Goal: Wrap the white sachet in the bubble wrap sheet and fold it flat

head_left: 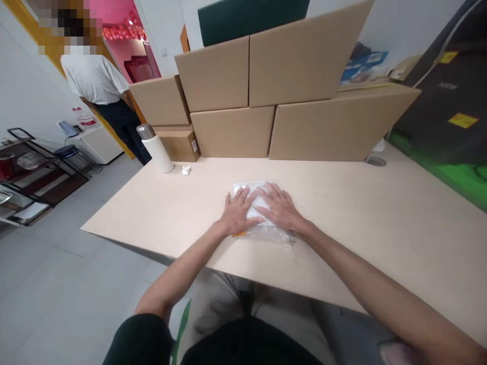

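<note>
Clear, crinkly plastic makes up the one bag with a flat white thing inside [268,232], and it lies on the pale wooden table [125,203] right under both hands. The left hand [238,210] is spread flat on its left part, and the right hand [279,208] is spread flat on its right part, with the two thumbs close to each other. One small orange bit [239,233] pokes out just below the left hand. Past both hands, five big brown cardboard boxes [232,133] are stacked up, with one long dark green box [253,19] on top. Far ahead of the left hand and off to its left, one small brown cardboard box [175,145] has one white label [194,146], too tiny to read. Near it are one tall white bottle with a silver lid [158,152] and one scrunched white paper [186,170]. Far to the right of the right hand, one big black thing [426,101] has two yellow labels [463,120] and some pale letters [448,86], all too blurry to read. Well away to the left of the left hand, one person in a white shirt [95,78] stands.
</note>
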The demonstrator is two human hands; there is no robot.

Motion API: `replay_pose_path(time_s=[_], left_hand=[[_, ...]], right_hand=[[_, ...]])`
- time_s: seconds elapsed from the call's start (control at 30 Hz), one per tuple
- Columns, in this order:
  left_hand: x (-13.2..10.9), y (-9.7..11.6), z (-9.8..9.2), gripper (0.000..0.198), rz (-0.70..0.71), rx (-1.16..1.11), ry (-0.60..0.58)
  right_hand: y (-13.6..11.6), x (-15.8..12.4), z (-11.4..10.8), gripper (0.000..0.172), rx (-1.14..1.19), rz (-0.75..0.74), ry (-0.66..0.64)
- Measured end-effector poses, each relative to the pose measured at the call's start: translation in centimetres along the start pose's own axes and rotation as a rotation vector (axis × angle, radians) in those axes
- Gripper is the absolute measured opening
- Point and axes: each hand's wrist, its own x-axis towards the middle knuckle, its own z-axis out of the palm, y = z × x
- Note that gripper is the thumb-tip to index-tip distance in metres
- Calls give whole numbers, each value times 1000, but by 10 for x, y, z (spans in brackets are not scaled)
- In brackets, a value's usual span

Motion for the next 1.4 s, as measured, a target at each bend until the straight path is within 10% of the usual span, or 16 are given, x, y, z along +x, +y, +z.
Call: replay_pose_path(time_s=[0.63,0.87,1.1,1.4], left_hand=[[7,-11,-20,76,-25,-198,-67],[3,-65,-85,85,-354,-352,817],[-20,1,-27,78,39,-4,97],[-14,21,-17,89,42,27,-111]], right_hand=[[-6,-1,-4,73,-7,57,-15],[-4,-3,-2,74,207,67,83],[29,-5,-10,69,757,344,400],[41,0,-6,47,985,464,407]])
